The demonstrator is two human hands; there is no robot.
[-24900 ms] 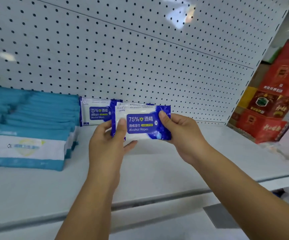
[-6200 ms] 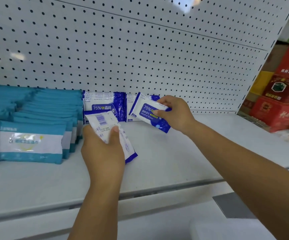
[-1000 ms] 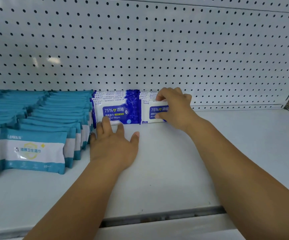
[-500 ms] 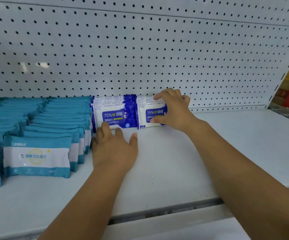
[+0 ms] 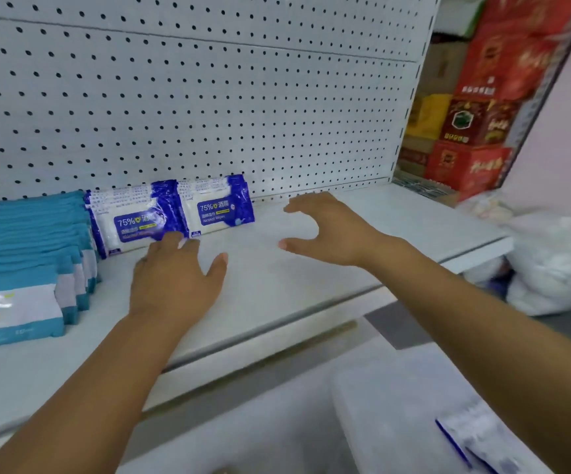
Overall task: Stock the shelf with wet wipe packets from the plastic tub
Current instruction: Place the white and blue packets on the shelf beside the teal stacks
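Two rows of blue and white alcohol wipe packets stand on the white shelf (image 5: 277, 289) against the pegboard: a left row (image 5: 130, 220) and a right row (image 5: 217, 208). My left hand (image 5: 174, 278) lies flat on the shelf, its fingertips touching the bottom of the left row. My right hand (image 5: 328, 227) hovers over the shelf to the right of the packets, fingers spread and loosely bent, holding nothing. At the bottom right the clear plastic tub (image 5: 380, 405) shows a blue-edged packet (image 5: 475, 439) inside, blurred.
Rows of teal and white wipe packets (image 5: 27, 261) fill the shelf's left side. Red and yellow cartons (image 5: 475, 107) are stacked beyond the shelf's right end. A white plastic bag (image 5: 547, 265) sits below them on the right.
My right hand has let go of the right row of packets and pulled back to the right. The view has swung right and down, bringing the tub into sight. My left hand stays put.
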